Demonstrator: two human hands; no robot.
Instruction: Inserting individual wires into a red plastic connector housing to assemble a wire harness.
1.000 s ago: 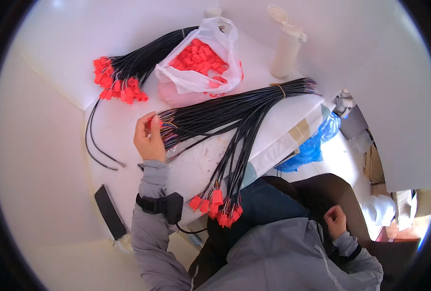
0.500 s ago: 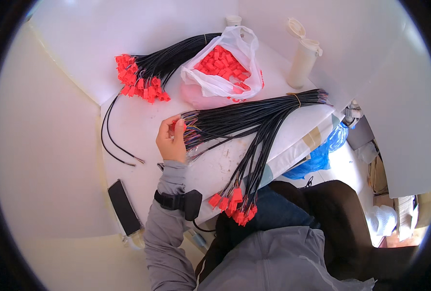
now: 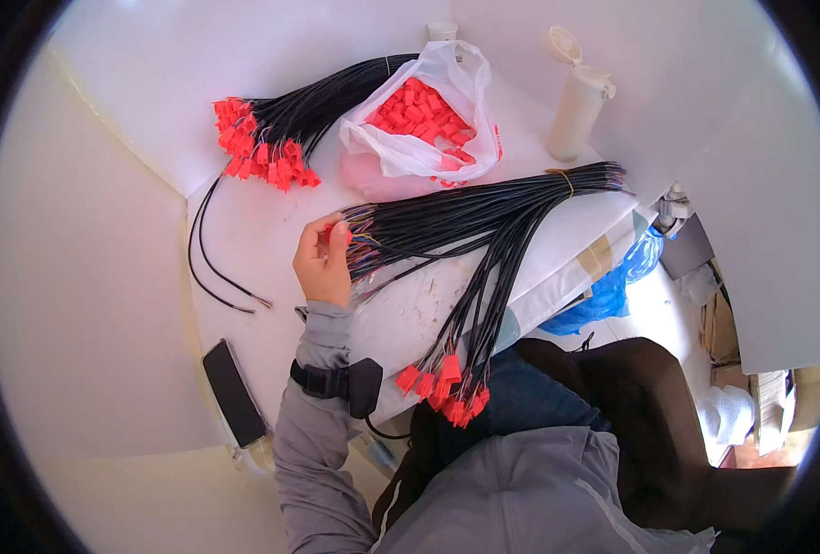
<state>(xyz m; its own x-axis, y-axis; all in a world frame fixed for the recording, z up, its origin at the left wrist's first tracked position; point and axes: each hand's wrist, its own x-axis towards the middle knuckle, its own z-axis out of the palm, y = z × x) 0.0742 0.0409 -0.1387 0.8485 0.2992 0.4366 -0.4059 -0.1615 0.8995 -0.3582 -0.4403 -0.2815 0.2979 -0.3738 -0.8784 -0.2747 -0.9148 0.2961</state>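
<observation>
My left hand [image 3: 323, 270] is closed at the left end of a black cable bundle [image 3: 465, 207], pinching a red plastic connector [image 3: 348, 237] between thumb and fingers. Thin coloured wires [image 3: 364, 249] fan out of the cable ends beside the thumb; whether one enters the connector is too small to tell. A yellowish tie [image 3: 568, 182] binds the bundle near its right end. Several of its cables bend toward me, and their red connectors [image 3: 447, 392] hang over the table's near edge. Nowhere in the picture does my right hand appear.
Behind the bundle sits a white plastic bag [image 3: 377, 171] of loose red connectors. Another cable bundle [image 3: 336, 100] with red connectors lies back left, near two bare-ended cables [image 3: 203, 263]. A cream bottle [image 3: 576, 118] with its lid up stands back right. A phone [image 3: 234, 392] lies left.
The whole view has shifted slightly. My left hand keeps its pinch on the red connector at the wire ends, with hardly any other movement.
</observation>
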